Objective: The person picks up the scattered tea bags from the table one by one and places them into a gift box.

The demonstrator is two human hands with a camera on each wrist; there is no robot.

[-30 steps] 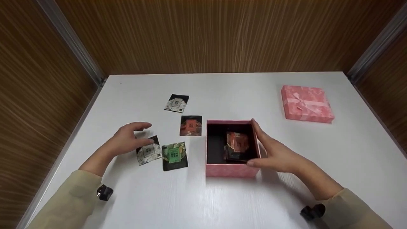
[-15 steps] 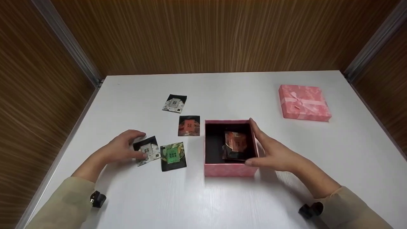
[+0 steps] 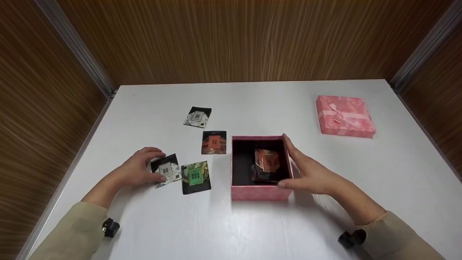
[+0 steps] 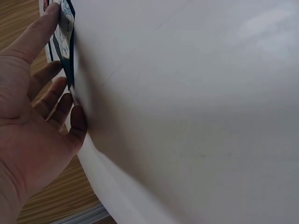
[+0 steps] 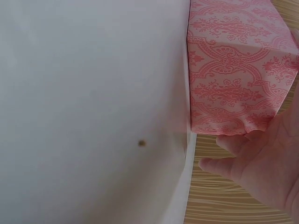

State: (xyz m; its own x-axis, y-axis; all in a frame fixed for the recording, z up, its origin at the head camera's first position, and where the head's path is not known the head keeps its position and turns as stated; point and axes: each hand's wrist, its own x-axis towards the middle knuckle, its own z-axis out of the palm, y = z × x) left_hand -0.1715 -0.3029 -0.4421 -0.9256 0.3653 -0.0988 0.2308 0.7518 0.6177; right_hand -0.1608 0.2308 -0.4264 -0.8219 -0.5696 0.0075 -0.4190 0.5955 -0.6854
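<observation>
At the left, my left hand [image 3: 139, 168] holds the edge of a black-and-white sachet [image 3: 170, 169] lying on the table. Its thumb is on the printed face and the other fingers are at the left and far edges, as the left wrist view of the sachet [image 4: 67, 30] also shows. My right hand [image 3: 312, 177] grips the right side of an open pink box [image 3: 261, 193], thumb at the front corner and a finger at the back one. Inside the box, toward the right, lie orange-and-dark sachets [image 3: 267, 161]. The right wrist view shows the box's patterned outer wall [image 5: 233, 88].
A green sachet [image 3: 196, 177] lies just right of the held one. An orange sachet [image 3: 214, 142] is left of the box, and another black-and-white sachet [image 3: 197, 117] lies farther back. The pink lid with a ribbon bow [image 3: 346, 117] sits at the back right of the white table [image 3: 231, 231].
My left hand has come down and slightly left onto the black-and-white sachet, which has turned and shifted a little. The right hand keeps its hold on the box. The view has shifted slightly.
</observation>
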